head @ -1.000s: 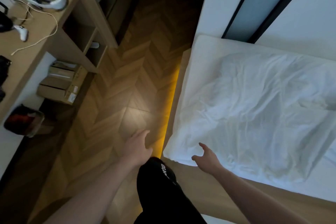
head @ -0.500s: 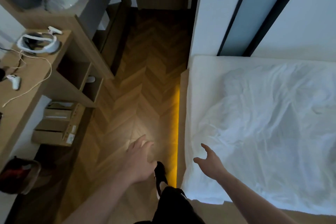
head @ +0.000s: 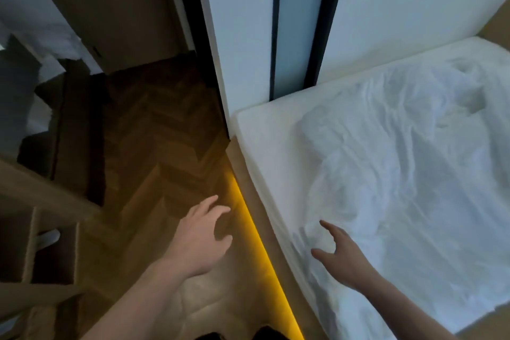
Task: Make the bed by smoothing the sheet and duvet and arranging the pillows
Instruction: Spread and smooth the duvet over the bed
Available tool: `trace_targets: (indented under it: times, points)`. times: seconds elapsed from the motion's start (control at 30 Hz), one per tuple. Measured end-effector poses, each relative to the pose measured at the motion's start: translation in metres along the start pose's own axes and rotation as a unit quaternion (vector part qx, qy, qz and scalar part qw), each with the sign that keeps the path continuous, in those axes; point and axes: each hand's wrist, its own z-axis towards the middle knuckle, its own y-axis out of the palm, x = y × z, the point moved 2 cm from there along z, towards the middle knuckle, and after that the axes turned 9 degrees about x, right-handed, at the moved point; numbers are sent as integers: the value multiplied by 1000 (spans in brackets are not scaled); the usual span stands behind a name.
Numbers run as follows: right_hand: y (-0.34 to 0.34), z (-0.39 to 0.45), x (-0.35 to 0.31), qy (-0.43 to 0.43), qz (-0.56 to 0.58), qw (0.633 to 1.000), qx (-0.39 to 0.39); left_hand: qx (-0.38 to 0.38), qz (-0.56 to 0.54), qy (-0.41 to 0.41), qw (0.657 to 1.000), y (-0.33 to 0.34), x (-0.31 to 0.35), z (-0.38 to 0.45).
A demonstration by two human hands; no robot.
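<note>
A rumpled white duvet (head: 400, 179) lies over the bed, leaving a strip of bare white mattress (head: 265, 143) along the left side and far end. My right hand (head: 339, 254) hovers over the duvet's near left edge, fingers spread and holding nothing; whether it touches the cloth is unclear. My left hand (head: 201, 234) hangs over the floor beside the bed, fingers loosely spread and empty. No pillows are in view.
A wooden bed frame (head: 248, 188) with a yellow light strip (head: 256, 234) runs beside the herringbone wood floor (head: 154, 168). A wooden shelf unit (head: 41, 201) stands at left. A white wardrobe with dark-framed panels (head: 276, 22) stands behind the bed. My dark shoes (head: 265, 334) show at bottom.
I have stepped forward along the bed and the view has swung right. My right hand has moved from the bed's corner to over the duvet's left edge. The left hand stays over the floor.
</note>
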Motion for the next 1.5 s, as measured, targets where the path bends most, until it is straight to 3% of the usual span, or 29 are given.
trace_targets:
  times: [0.23, 0.33, 0.63, 1.1, 1.3, 1.5]
  points:
    - [22, -14, -52, 79, 18, 992, 96, -71, 31, 102, 992, -24, -49, 70]
    - [24, -28, -65, 104, 11, 989, 103, -101, 58, 128, 985, -35, -56, 95]
    - [8, -10, -74, 138, 39, 977, 159, -137, 16, 200, 970, -32, 17, 185]
    - [-14, 134, -39, 166, 67, 977, 112, -192, 70, 119, 972, 2, 62, 329]
    - [-24, 179, -31, 203, 81, 967, 132, -239, -104, -63, 963, 49, 82, 403]
    - [-31, 236, -23, 245, 92, 951, 166, -291, -190, -146, 926, 128, 110, 498]
